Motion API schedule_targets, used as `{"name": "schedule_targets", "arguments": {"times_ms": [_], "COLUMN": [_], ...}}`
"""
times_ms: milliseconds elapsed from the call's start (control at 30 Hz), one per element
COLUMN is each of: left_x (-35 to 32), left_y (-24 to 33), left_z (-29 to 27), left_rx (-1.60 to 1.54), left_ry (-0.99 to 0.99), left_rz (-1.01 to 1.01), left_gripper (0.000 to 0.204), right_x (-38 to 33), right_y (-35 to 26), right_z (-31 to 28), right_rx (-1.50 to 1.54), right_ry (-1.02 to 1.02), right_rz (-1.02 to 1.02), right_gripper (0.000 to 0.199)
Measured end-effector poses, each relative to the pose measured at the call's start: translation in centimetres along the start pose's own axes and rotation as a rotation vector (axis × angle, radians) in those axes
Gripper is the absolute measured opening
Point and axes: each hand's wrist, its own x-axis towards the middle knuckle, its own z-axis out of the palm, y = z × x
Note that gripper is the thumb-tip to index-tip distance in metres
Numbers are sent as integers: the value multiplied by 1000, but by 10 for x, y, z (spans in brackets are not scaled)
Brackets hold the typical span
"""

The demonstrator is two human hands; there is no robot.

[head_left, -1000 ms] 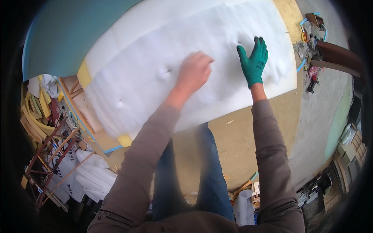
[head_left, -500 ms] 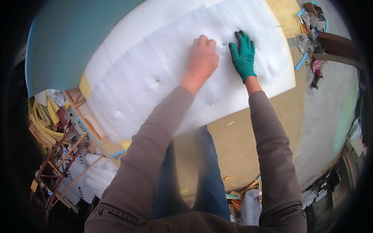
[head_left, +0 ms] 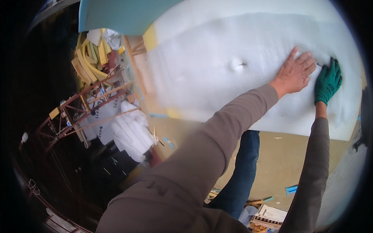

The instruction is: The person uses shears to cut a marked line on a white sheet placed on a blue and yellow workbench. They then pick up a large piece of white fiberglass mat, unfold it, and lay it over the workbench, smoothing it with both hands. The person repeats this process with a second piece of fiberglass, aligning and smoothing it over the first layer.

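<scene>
White fluffy padding point(head_left: 202, 73) covers much of a broad white foam sheet point(head_left: 256, 7). My bare left hand point(head_left: 294, 73) rests on the padding at the right, palm down and open with its fingers apart. Just beside it my right hand point(head_left: 327, 82), in a green glove with dark fingertips, lies open against the padding. A small dark mark in the surface shows between the two hands. Further left, a puckered dimple point(head_left: 239, 64) with a dark slit sinks into the padding.
A teal panel point(head_left: 128, 17) borders the foam at the upper left. Curved yellow foam offcuts point(head_left: 90, 58) are heaped left of it, near a reddish metal frame point(head_left: 77, 101) and a white bundle point(head_left: 132, 130). Wooden scraps point(head_left: 268, 217) lie by my legs.
My view has swung left, so the padding and both hands sit further right in it. My left hand has gone from closed fingers to spread ones. The gloved hand stays on the padding.
</scene>
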Motion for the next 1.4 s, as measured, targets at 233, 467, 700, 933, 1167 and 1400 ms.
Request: {"name": "schedule_targets", "arguments": {"times_ms": [233,467,700,933,1167,1400], "left_x": [-138,-371,-470,-540,-581,-618], "left_y": [-41,-200,-247,-263,-247,-267], "left_z": [-57,-120,-85,-108,-106,-84], "left_rx": [-146,127,-115,68,-148,-556], "left_ry": [-61,284,163,349,290,557], "left_rz": [-114,-1014,-1490,-1431,-1475,-1333], "left_gripper": [53,65,79,70,59,20], "right_x": [0,1,-104,-209,-318,-395], "right_y": [30,34,-98,-238,-348,-432], "right_z": [19,-22,-91,-180,-229,-267], "right_rx": [61,78,106,291,432,572], "right_ry": [53,112,77,-230,-637,-865], "right_rz": [-89,-22,-162,-33,23,108], "right_gripper": [51,53,56,58,57,56]}}
